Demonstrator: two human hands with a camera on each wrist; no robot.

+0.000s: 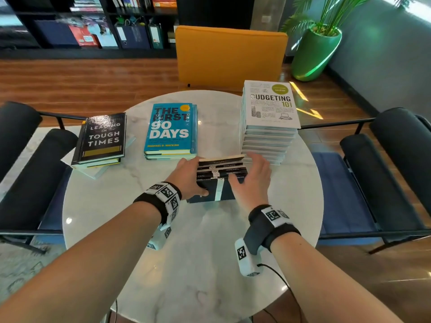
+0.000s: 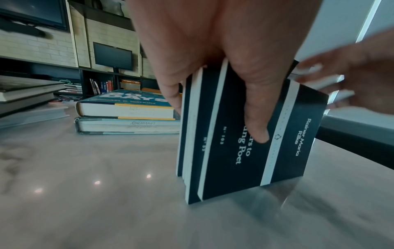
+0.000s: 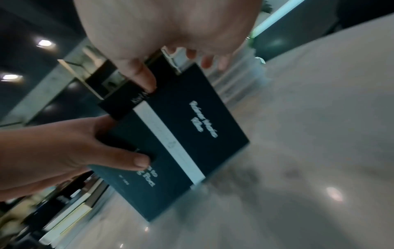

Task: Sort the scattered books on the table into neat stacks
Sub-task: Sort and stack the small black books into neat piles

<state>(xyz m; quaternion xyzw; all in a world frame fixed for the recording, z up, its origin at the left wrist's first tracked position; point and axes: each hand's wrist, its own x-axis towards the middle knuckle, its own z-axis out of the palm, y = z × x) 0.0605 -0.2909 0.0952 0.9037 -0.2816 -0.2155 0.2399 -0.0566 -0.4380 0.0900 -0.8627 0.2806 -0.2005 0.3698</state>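
Head view: small black books upright.

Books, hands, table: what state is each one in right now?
small black books: bunched upright on edge, uneven, gripped from both sides.
left hand: holds the bunch, thumb on the front cover.
right hand: holds the bunch's other side.
Budgeting 101 stack: tall, flat, fairly neat.
First 90 Days stack: low, flat, tidy.
Leading in Tough Times stack: low, lower books skewed.
table: glossy marble, bears every book.
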